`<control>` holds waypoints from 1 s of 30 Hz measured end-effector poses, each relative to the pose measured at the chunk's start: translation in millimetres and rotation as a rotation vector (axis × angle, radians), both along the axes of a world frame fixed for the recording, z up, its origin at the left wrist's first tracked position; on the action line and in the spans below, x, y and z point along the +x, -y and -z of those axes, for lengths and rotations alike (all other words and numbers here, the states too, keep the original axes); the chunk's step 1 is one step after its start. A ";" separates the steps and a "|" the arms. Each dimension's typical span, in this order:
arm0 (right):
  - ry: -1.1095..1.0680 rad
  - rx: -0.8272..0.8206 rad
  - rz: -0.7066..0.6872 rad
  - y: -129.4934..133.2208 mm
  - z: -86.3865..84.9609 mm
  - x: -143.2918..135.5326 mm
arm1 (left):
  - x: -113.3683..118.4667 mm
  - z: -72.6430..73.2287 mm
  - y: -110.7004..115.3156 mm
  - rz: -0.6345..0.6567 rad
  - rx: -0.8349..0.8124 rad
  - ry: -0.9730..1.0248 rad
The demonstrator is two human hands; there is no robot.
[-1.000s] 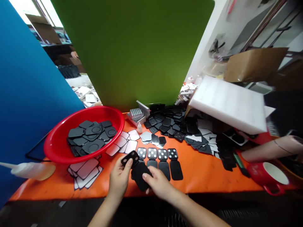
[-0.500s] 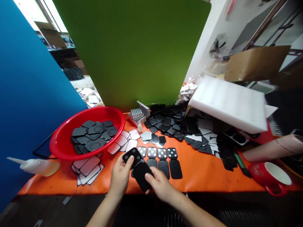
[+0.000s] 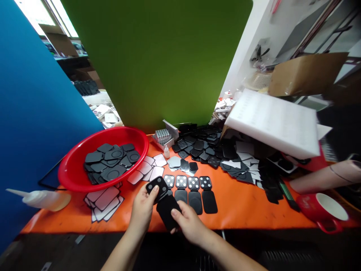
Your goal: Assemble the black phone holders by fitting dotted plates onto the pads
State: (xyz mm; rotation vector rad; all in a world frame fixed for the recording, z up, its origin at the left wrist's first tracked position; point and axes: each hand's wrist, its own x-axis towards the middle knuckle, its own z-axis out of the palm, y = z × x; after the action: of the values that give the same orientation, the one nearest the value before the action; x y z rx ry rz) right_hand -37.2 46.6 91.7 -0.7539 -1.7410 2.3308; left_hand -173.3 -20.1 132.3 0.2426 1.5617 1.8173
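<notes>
A black hinged piece (image 3: 167,211) is held unfolded between both hands above the table's front edge. My left hand (image 3: 143,205) pinches its smaller square part, which has light dots on it. My right hand (image 3: 187,220) grips the larger dark panel near its lower right side, thumb on top. Just beyond and to the right, several similar pieces lie unfolded in a row, the rightmost one (image 3: 209,201) fully visible with its dotted square toward the back. The held piece and my hands partly cover the leftmost of the row.
A red basin (image 3: 67,177) of dark pieces stands left, with pink-white cards (image 3: 105,198) before it. A glue bottle (image 3: 46,199) lies far left. Behind the row are a small bottle (image 3: 166,152), an open box (image 3: 168,143) and black pieces (image 3: 199,145); a red mug (image 3: 311,210) is at right.
Both hands keep their hold on the black piece. Its larger panel and my right hand have shifted very slightly to the left.
</notes>
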 end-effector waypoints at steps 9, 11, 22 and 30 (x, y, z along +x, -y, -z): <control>-0.017 -0.014 0.006 4.4 1.6 -1.1 | -2.7 6.4 -0.8 0.018 -0.028 0.076; 0.002 -0.002 -0.016 5.7 0.3 -1.5 | -4.6 5.4 -0.4 0.023 -0.034 0.092; 0.486 0.941 0.255 -65.0 13.6 71.4 | -96.5 61.6 -4.7 0.057 -0.446 -0.447; 0.792 1.114 0.260 -84.9 35.4 75.1 | -83.1 76.2 -21.7 0.078 -0.625 -0.751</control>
State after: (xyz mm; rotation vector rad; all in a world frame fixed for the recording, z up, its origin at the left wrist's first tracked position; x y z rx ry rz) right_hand 37.9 131.6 56.4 -1.5379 -2.5259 0.5984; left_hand -256.4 1.6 56.0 0.7229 2.4992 1.1266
